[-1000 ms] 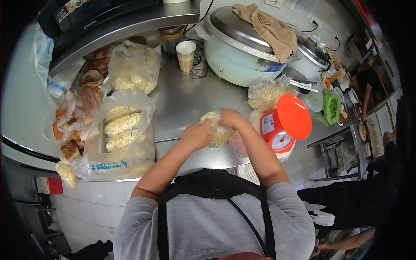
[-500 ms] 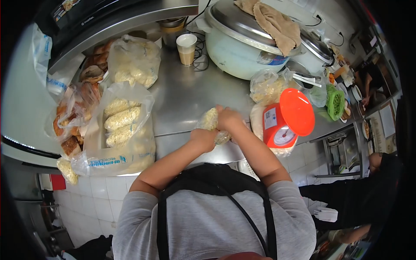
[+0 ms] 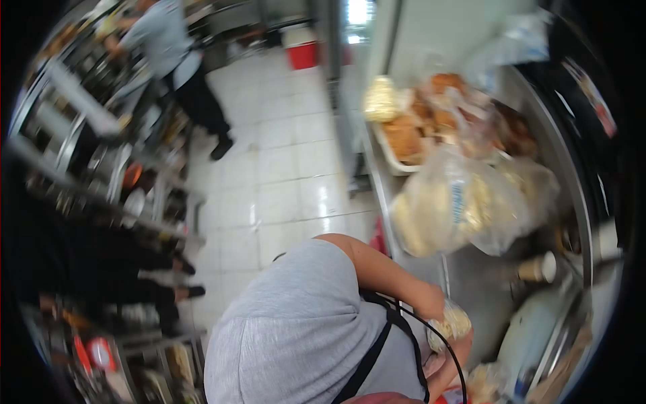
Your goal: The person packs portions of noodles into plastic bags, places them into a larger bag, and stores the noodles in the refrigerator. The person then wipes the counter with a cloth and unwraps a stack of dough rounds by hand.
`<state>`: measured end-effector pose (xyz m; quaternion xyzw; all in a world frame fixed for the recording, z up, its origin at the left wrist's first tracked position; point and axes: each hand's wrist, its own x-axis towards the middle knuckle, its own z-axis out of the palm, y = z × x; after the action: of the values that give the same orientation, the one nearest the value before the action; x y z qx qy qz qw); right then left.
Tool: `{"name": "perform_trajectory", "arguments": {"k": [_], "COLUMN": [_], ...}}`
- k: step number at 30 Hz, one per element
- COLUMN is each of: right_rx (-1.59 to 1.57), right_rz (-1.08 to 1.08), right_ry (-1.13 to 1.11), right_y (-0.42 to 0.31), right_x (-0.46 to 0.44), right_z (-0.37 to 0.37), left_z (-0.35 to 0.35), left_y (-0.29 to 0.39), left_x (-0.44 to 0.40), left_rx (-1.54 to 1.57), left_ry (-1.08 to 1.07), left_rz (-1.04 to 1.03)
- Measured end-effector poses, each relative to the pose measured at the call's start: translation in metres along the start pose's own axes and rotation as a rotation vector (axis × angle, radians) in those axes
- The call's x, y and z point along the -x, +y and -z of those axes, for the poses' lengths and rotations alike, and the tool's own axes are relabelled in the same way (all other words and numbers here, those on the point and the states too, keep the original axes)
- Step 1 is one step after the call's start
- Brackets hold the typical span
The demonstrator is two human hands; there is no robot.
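Note:
A small clear plastic bag of pale yellow shreds [image 3: 457, 321], which look like grated cheese, is between my hands at the steel counter's [image 3: 464, 269] front edge. My left hand [image 3: 431, 304] is closed on one side of it, with its fingers partly hidden. On the other side my right hand [image 3: 460, 346] also grips the bag, low in the view and slightly blurred. Farther along the counter sits a large translucent bag [image 3: 437, 202] with pale yellow packs inside.
Brown food pieces [image 3: 404, 139] fill a white tray beside a small yellow pack [image 3: 381, 99]. A paper cup [image 3: 538, 267] and a big pale pot [image 3: 528, 330] stand behind my hands. One person [image 3: 165, 50] works at the upper left; another's dark trousers [image 3: 101, 262] show at left.
My view has swung left and rotated, bringing the tiled floor and a person into sight. The orange scale has mostly left the picture. Both hands still hold the small bag.

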<state>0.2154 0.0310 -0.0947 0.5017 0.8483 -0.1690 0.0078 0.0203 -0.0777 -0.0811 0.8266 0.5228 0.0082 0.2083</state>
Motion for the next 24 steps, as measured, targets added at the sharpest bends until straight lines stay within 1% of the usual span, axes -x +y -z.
{"name": "perform_trajectory", "arguments": {"k": [1, 3, 4, 7, 9, 11, 12, 13, 14, 15, 16, 17, 18, 19, 20, 22, 23, 24], "right_rx": [-0.018, 0.004, 0.006, 0.044, 0.075, 0.086, 0.094, 0.098, 0.125, 0.143, 0.159, -0.123, -0.439, -0.52, -0.491, -0.197, -0.031, 0.058], "right_rz": [0.035, 0.028, 0.039, 0.068, 0.129, 0.277, 0.399, 0.571, 0.894, 1.202, 1.511, 1.012, 0.367, 0.602, 0.674, 0.799, 0.574, 0.621], "right_ry": [0.025, 0.011, 0.021, 0.114, 0.237, 0.316, 0.338, 0.32, 0.238, 0.105, 0.012, -0.562, -0.789, -0.815, -0.784, -0.776, -0.753, -0.785], "right_y": [0.006, 0.002, 0.003, -0.008, -0.022, -0.051, -0.068, -0.087, -0.105, -0.132, -0.159, -0.247, -0.335, -0.336, -0.322, -0.367, -0.389, -0.407], "right_x": [-0.003, -0.008, -0.009, -0.004, 0.009, 0.026, 0.036, 0.043, 0.047, 0.044, 0.035, 0.053, 0.072, 0.035, 0.003, -0.021, -0.018, -0.025], "right_z": [-0.006, -0.006, -0.006, 0.003, 0.013, 0.017, 0.015, 0.013, 0.008, -0.004, -0.019, -0.017, -0.015, -0.086, -0.144, -0.198, -0.216, -0.239], "left_z": [0.0, -0.004, -0.007, -0.005, 0.0, -0.014, -0.028, -0.04, -0.048, -0.055, -0.064, -0.075, -0.089, -0.098, -0.103, -0.104, -0.109, -0.117], "left_y": [0.0, -0.006, -0.013, -0.032, -0.043, -0.055, -0.06, -0.066, -0.067, -0.067, -0.068, -0.067, -0.066, -0.066, -0.066, -0.067, -0.069, -0.072], "left_x": [0.017, 0.051, 0.073, 0.162, 0.233, 0.309, 0.346, 0.385, 0.422, 0.457, 0.491, 0.52, 0.547, 0.569, 0.586, 0.618, 0.633, 0.646], "left_rx": [0.087, 0.23, 0.341, 0.521, 0.455, 0.454, 0.37, 0.28, 0.301, 0.322, 0.346, 0.384, 0.381, 0.379, 0.418, 0.489, 0.547, 0.604], "left_ry": [0.194, 0.578, 0.731, 0.766, 0.863, 0.939, 0.917, 0.886, 0.737, 0.585, 0.541, 0.499, 0.49, 0.483, 0.46, 0.41, 0.435, 0.462], "left_rz": [-0.004, -0.045, -0.066, 0.147, 0.311, 0.574, 0.739, 0.908, 1.068, 1.225, 1.297, 1.369, 1.454, 1.537, 1.58, 1.661, 1.651, 1.644]}}
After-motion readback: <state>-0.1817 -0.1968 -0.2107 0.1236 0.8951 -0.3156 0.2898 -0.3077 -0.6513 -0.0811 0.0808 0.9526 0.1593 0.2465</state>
